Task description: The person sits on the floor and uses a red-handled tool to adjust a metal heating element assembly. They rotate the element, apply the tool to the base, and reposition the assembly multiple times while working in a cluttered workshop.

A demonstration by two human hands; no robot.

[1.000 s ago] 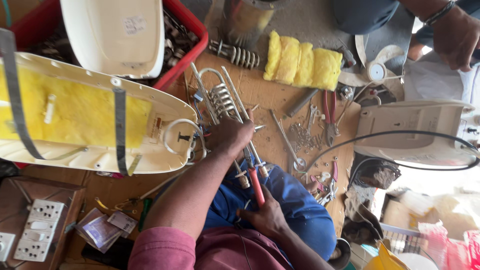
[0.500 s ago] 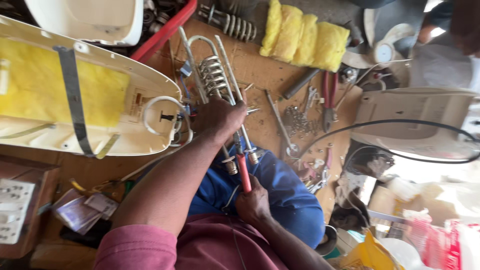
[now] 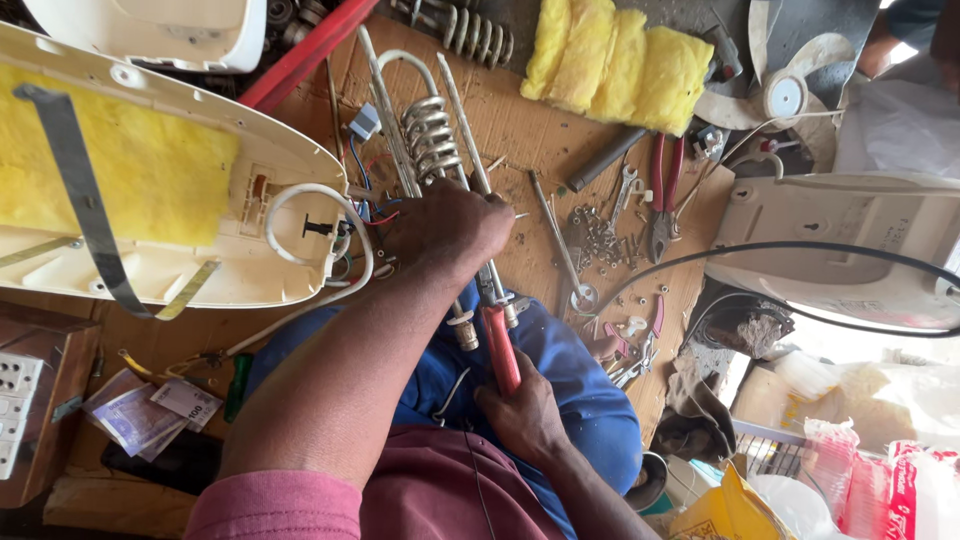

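Nearest the camera, the right hand [image 3: 520,415] is seen closed around the red handle of a tool [image 3: 500,348], held over the lap in blue trousers; the tool's working tip is hidden behind the metal fittings, so its kind cannot be told. Just beyond it, the left hand [image 3: 450,230] is clamped over the straight legs of a metal heating element [image 3: 430,135], whose coiled middle and looped end lie on the brown board [image 3: 520,130], pointing away from the person. The brass-coloured ends of the element are seen just beside the red handle.

To the left, an opened cream heater casing [image 3: 270,215] is shown as a shell lined with yellow insulation [image 3: 120,170], crossed by a grey metal strap [image 3: 85,210]; a white cable loop [image 3: 320,235] lies at its near end. A red crate [image 3: 305,45] at the top edge is cut off, and its dark contents cannot be made out. A second white casing [image 3: 840,240] lies to the right, crossed by a black cable.

Farther off, loose nuts and bolts [image 3: 600,225], red-handled pliers [image 3: 665,195], a folded yellow pad [image 3: 620,65] and a small white fan [image 3: 790,90] are laid out. Banknotes [image 3: 150,410] lie at the lower left beside a white socket plate [image 3: 15,410], which is cropped by the frame.
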